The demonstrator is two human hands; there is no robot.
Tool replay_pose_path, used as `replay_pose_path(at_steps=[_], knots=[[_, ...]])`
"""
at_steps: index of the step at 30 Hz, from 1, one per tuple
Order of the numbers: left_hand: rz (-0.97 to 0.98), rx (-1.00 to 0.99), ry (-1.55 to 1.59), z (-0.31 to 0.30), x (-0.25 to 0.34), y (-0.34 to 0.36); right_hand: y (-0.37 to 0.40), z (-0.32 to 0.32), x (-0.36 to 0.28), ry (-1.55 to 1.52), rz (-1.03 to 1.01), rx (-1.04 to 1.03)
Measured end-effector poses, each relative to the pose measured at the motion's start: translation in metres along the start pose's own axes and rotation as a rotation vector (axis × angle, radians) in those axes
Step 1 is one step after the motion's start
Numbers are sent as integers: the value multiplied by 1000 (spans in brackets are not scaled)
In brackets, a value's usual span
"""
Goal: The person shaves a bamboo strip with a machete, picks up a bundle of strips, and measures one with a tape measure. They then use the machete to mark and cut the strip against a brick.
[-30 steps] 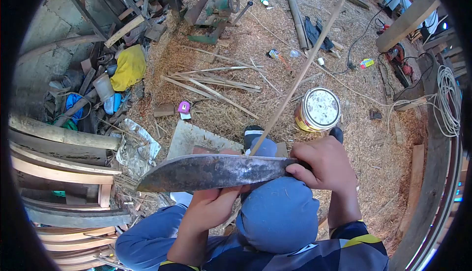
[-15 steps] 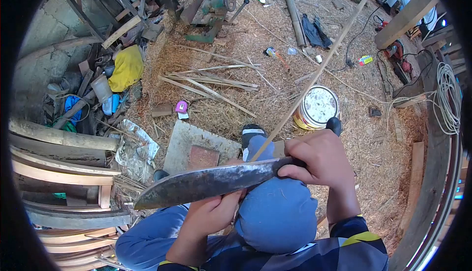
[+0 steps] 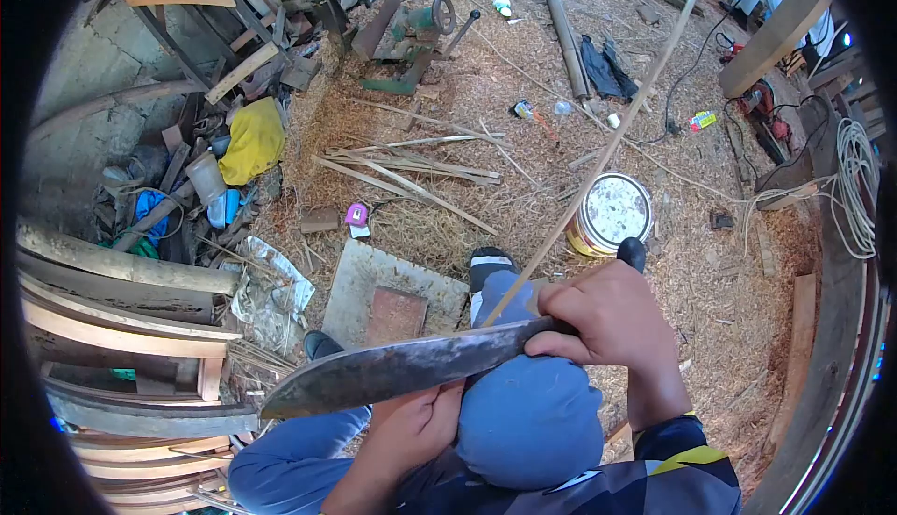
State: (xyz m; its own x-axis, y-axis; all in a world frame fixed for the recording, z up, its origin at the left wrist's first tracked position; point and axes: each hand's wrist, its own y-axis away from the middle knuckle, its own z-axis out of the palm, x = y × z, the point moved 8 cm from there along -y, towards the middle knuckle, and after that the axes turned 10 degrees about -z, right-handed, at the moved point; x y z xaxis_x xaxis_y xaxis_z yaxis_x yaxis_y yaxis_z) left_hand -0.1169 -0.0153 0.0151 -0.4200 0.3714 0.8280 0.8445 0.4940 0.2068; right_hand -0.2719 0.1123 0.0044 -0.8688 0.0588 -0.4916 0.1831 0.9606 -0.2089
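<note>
Closed round the knife, the right hand has tipped its point toward eight o'clock, steepening its slant across the strip; the left hand's grip is hidden.

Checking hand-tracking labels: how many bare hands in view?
2. Right hand grips the knife at its handle end; left hand is below the blade, fingers partly hidden. Any others in the background may be hidden.
</note>
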Motion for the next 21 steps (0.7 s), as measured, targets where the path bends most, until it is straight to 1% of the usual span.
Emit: replay_pose_path(at_steps=[3,6,9,12,15,18,21], knots=[[21,47,-31,-1,-5,6,1,0,-3,5,-16,34],[-45,-27,-42,-4,-9,13,8,-2,0,24,7,65],[-56,-13,-23,-2,-11,12,9,0,3,17,23,50],[-8,8,-138,0,-10,7,3,-2,1,-20,22,38],[23,-27,-150,-6,-16,15,7,-6,1,32,18,62],[-43,6,-13,-9,-23,21,10,-4,5,66,21,52],[116,32,-178,-9,-10,17,4,-3,-2,37,19,37]])
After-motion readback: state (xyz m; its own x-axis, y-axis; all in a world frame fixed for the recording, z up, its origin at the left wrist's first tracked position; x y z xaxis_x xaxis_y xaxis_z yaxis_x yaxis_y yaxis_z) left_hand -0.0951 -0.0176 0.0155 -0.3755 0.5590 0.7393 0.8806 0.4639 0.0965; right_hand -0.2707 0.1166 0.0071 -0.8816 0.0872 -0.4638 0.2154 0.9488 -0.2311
